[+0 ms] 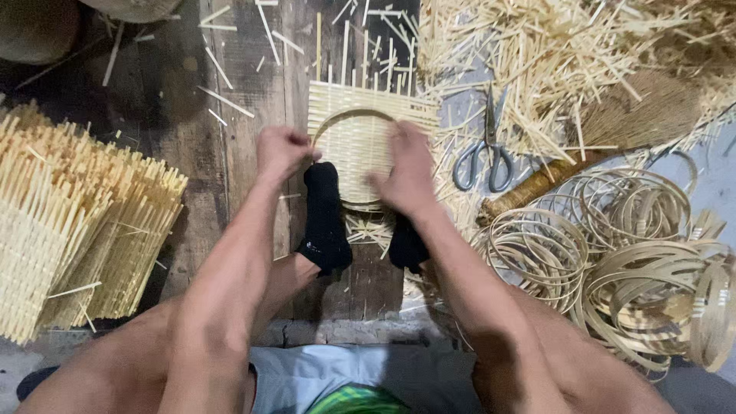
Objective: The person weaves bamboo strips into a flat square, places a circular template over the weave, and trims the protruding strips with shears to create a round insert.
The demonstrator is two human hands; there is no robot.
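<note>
Both hands pressing hoop, woven mat

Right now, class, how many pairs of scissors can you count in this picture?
1. The scissors lie right of the woven mat, beside the right hand; others could be hidden under the loose strips.

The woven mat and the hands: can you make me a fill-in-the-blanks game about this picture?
1. Both hands, left hand and right hand, press a round ____ onto the square woven mat.
2. The grey-handled ____ lie to the right of the mat.
3. The feet holding the mat down wear black ____.
4. The pile of bamboo rings lies on the person's ____ side.

Missing words: hoop; scissors; socks; right
</note>
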